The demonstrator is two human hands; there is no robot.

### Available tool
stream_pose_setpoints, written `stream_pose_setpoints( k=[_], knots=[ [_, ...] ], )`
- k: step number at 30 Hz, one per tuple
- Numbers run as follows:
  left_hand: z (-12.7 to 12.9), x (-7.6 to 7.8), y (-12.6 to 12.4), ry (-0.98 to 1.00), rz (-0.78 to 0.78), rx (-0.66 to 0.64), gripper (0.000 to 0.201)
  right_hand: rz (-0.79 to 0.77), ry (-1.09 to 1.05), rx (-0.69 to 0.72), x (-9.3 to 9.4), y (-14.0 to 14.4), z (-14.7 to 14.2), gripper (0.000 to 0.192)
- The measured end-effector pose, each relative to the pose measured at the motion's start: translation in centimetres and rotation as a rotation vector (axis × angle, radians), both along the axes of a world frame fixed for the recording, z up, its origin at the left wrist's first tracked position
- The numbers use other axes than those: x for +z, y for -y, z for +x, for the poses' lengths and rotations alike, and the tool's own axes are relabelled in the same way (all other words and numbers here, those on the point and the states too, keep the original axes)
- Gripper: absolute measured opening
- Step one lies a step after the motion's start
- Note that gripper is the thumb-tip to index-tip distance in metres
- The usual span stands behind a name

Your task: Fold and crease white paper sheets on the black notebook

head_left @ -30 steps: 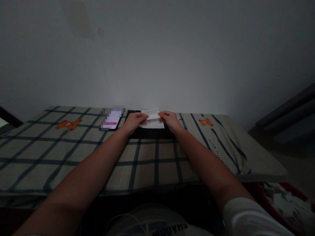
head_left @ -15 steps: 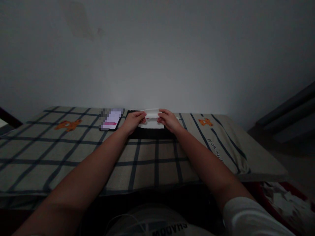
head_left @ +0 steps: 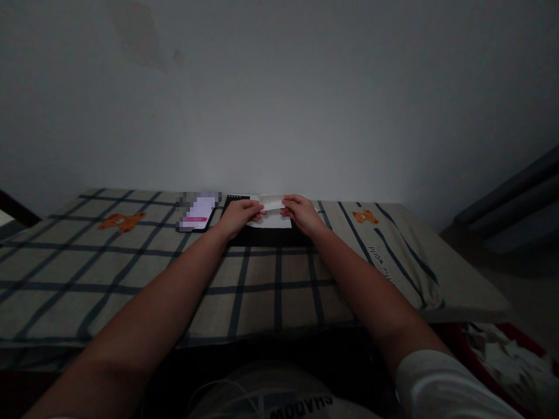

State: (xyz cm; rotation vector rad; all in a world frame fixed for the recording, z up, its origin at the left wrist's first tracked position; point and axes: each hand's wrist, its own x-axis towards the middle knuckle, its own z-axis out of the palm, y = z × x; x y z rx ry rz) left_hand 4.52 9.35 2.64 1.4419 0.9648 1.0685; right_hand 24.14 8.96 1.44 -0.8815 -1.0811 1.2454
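Both my arms reach forward over a checked cloth. My left hand [head_left: 239,214] and my right hand [head_left: 300,213] each pinch one end of a small white paper strip [head_left: 271,202], held just above a white sheet [head_left: 274,220]. The sheet lies on a black pad or notebook [head_left: 266,233] near the wall. The room is dim and the fingertips are hard to make out.
A lit phone [head_left: 198,212] lies left of the black pad. The checked cloth [head_left: 131,262] with orange bear prints covers a low surface against the white wall [head_left: 279,105]. A red bin with paper scraps [head_left: 506,355] sits at the lower right.
The strip between my hands has shifted slightly and dropped a little toward the white sheet. My arms have barely moved.
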Motion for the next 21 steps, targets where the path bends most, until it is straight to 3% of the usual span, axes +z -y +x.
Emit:
stream_pose_setpoints(
  k=[6, 10, 14, 21],
  knots=[
    [0.2, 0.1, 0.0, 0.142, -0.007, 0.004, 0.025, -0.011, -0.038, 0.039, 0.1, 0.0, 0.1, 0.02],
    [0.3, 0.5, 0.4, 0.216, -0.094, -0.012, 0.028, -0.014, -0.079, 0.098, 0.1, 0.1, 0.2, 0.027],
    [0.3, 0.9, 0.7, 0.261, -0.175, 0.005, 0.025, 0.008, -0.069, 0.146, -0.1, 0.1, 0.2, 0.021],
    [0.4, 1.0, 0.6, 0.282, -0.208, -0.03, 0.02, 0.076, 0.088, 0.018, -0.5, -0.3, 0.1, 0.014]
  ],
)
